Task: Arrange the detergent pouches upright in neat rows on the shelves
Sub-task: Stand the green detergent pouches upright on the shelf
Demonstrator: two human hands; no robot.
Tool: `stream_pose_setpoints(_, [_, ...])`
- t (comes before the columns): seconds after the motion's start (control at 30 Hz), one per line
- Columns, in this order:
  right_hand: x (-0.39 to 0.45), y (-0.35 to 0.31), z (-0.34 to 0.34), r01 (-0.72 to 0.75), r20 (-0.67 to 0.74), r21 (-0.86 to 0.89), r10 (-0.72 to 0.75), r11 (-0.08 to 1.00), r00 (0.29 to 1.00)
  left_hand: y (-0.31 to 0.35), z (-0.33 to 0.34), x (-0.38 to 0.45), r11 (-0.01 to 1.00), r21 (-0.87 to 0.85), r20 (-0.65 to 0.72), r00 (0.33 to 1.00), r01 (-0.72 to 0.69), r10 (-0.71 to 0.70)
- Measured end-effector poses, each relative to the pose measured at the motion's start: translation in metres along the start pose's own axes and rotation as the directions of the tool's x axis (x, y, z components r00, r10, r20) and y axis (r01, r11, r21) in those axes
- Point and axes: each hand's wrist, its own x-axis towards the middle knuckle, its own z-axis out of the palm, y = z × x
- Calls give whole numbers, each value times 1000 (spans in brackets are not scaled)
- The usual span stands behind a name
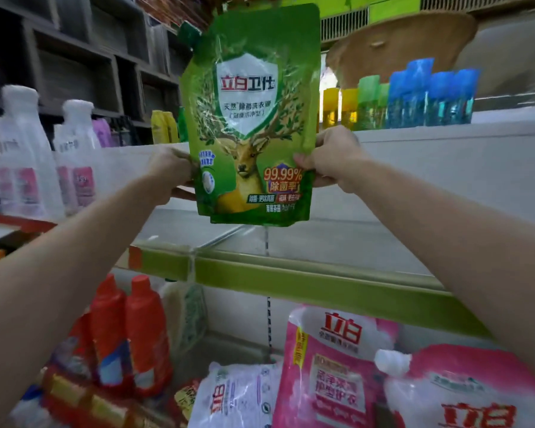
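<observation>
A green detergent pouch (250,118) with a deer picture and a corner spout hangs upright in the air above the middle shelf (306,242). My left hand (172,173) grips its lower left edge. My right hand (328,159) pinches its lower right edge. A second pouch edge seems to show just behind its bottom. Pink and white detergent pouches (331,372) stand and lean on the lower shelf, with another white and pink pouch (464,393) at the right.
White bottles (28,156) stand at the left on the middle shelf. Red-capped bottles (130,335) fill the lower left. Blue, green and yellow bottles (414,97) line the top shelf. A green price rail (291,279) edges the middle shelf. Dark cubby shelving stands behind.
</observation>
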Motion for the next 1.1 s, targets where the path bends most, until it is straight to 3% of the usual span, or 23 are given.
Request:
stream_pose_setpoints(0.7, [47,9,61,-88,-132,-47,81,995,988,-41,-10,91,996,19,-11,996,90,-90])
stream_pose_setpoints(1.1, [68,22,85,-121,-76,-92,114,988,991,-65,-12,98,984,87,76,984,156,-163])
